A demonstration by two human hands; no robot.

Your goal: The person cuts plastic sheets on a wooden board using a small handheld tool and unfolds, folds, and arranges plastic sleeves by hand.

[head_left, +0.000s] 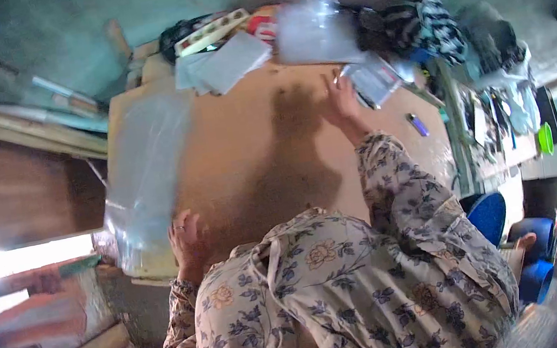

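Observation:
My left hand (188,235) rests at the table's near left edge, beside a long clear plastic sheet (147,150), fingers apart. Farther off, my right hand (345,104) reaches over the brown table (238,137) with its fingers spread, close to a plastic packet (374,81) at the back right. Nothing shows in either hand. Behind the packet lies a stack of clear plastic bags (316,35). Several pale sheets (234,63) are fanned out at the back left. A purple lighter (418,124) lies right of my right forearm.
A white power strip (211,32) and a red item (263,28) lie along the back edge. Striped cloth (441,26) is heaped at the back right. Blue chairs (487,217) and a green bowl (545,138) are at the right.

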